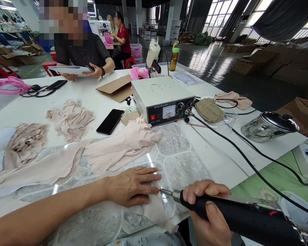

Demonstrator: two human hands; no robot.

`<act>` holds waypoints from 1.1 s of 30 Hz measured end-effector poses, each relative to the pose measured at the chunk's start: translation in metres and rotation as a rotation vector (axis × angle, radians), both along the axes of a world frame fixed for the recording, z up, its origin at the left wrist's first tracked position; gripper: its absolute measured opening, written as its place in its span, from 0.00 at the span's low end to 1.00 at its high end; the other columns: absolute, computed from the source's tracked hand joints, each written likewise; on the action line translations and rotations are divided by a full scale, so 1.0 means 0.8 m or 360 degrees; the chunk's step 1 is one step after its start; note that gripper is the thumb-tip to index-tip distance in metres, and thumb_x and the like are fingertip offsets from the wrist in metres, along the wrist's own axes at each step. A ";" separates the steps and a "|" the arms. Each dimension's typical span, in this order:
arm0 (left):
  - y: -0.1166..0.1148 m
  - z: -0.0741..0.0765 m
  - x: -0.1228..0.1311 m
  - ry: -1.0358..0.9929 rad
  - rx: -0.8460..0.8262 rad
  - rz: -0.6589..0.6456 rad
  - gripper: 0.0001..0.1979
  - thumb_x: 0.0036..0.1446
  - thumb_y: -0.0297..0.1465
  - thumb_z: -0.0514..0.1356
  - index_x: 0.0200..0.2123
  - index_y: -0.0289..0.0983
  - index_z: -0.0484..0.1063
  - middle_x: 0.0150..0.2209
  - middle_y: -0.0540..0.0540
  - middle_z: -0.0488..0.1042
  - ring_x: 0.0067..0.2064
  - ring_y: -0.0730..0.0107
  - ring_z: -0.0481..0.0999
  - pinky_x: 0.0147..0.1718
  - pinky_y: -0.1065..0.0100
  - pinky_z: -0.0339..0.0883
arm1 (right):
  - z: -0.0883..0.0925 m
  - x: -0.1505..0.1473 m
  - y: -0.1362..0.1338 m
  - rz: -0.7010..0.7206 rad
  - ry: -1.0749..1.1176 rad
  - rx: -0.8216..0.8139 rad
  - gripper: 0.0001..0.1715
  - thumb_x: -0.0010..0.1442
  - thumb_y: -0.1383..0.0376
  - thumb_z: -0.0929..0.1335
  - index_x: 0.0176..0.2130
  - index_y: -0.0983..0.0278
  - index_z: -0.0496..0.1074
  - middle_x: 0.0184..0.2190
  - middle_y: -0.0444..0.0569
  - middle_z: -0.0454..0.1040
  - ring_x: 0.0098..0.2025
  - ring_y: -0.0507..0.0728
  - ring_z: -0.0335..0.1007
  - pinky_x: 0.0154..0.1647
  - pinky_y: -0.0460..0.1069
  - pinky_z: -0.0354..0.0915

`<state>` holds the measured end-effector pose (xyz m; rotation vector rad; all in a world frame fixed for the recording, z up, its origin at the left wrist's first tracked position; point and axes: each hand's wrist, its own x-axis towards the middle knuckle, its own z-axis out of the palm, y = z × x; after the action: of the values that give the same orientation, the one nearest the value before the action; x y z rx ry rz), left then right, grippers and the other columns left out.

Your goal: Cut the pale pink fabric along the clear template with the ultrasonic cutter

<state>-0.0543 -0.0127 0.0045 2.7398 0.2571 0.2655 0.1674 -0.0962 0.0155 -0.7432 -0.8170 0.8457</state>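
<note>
My left hand (pixel 130 186) lies flat with its fingers stretched out, pressing a thin beige fabric piece (pixel 160 213) onto a clear patterned mat (pixel 186 169). In my right hand (pixel 207 218) is a black ultrasonic handpiece (pixel 241 213), gripped around its barrel. Its metal tip points left and meets or nearly meets the fabric beside my left index fingertip; exact contact is hard to see. A cable (pixel 236 153) runs to a white generator box (pixel 164 94) with a dial. Beyond my left hand, a stack of beige fabric strips (pixel 120 147) lies on the mat.
More fabric heaps (pixel 70 119) lie to the left. A phone (pixel 109 121), cardboard patterns (pixel 209 110), a lidded steel mug (pixel 268 128) and a bottle (pixel 174 58) stand or lie on the white table (pixel 215 153). Across it a person (pixel 82 51) holds papers.
</note>
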 end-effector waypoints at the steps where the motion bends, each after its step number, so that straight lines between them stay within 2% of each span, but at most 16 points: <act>1: 0.000 0.000 0.000 0.0001 0.0003 -0.0003 0.17 0.69 0.38 0.56 0.56 0.37 0.70 0.64 0.37 0.64 0.69 0.50 0.57 0.64 0.54 0.59 | 0.000 0.000 0.000 -0.0002 0.0000 -0.0002 0.05 0.60 0.63 0.68 0.35 0.59 0.65 0.27 0.40 0.63 0.22 0.50 0.65 0.22 0.50 0.71; 17: 0.001 0.002 0.000 -0.0002 0.0006 0.0002 0.17 0.68 0.38 0.56 0.56 0.37 0.70 0.64 0.37 0.65 0.68 0.49 0.57 0.64 0.54 0.59 | -0.004 0.002 0.000 0.0020 0.0072 0.0017 0.04 0.59 0.64 0.68 0.36 0.60 0.66 0.28 0.41 0.65 0.22 0.50 0.66 0.23 0.49 0.70; 25: -0.001 0.001 0.000 0.0001 0.0068 -0.0014 0.18 0.70 0.39 0.54 0.56 0.37 0.70 0.64 0.38 0.64 0.69 0.51 0.56 0.64 0.56 0.58 | 0.001 0.004 0.006 0.0083 0.0038 0.0080 0.05 0.59 0.64 0.69 0.34 0.60 0.67 0.27 0.40 0.66 0.22 0.49 0.67 0.22 0.48 0.70; 28: 0.010 0.003 0.000 0.0059 0.0135 -0.0050 0.18 0.70 0.39 0.53 0.56 0.37 0.70 0.64 0.38 0.64 0.68 0.51 0.58 0.65 0.53 0.54 | 0.000 0.008 0.004 0.0051 0.0137 0.0036 0.04 0.58 0.64 0.68 0.35 0.61 0.68 0.27 0.40 0.67 0.21 0.49 0.67 0.21 0.47 0.69; 33: 0.043 0.014 -0.004 0.0138 0.0246 -0.0110 0.17 0.69 0.36 0.54 0.57 0.39 0.70 0.65 0.38 0.64 0.68 0.48 0.59 0.67 0.44 0.45 | -0.003 0.010 -0.004 -0.0020 0.0283 -0.0017 0.05 0.55 0.63 0.68 0.35 0.61 0.69 0.26 0.41 0.66 0.20 0.49 0.65 0.20 0.47 0.67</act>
<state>-0.0576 0.0219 0.0158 2.9104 0.1714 0.1540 0.1751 -0.0992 0.0133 -0.6712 -0.6490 0.8919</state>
